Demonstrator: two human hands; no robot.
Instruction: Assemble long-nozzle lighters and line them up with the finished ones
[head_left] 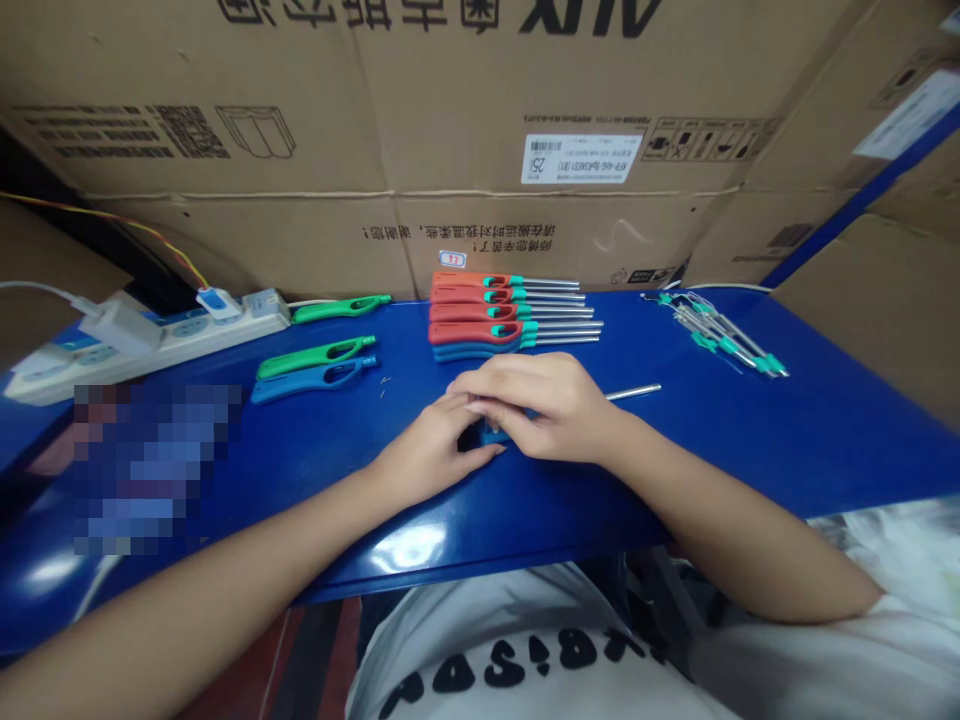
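Note:
My right hand (551, 400) curls over a long-necked lighter low above the blue table, fingers bent and pressed to it. Only a bit of its blue body (493, 433) shows between the hands, while its metal tube (634, 392) sticks out to the right. My left hand (427, 450) grips the lighter's left end, with the thumb along the near side and the fingertips under my right hand. Much of the lighter is hidden. Just behind the hands lies a stack of finished-looking lighters (480, 330), red and orange over blue, with tubes pointing right.
Green (315, 353) and blue lighter handle shells (307, 382) lie left, another green shell (341, 309) behind. Small metal pins (385, 381) lie nearby. Metal tubes with teal parts and wires (720, 335) are back right. A power strip (187, 335) stands left; cardboard (465, 215) walls the back.

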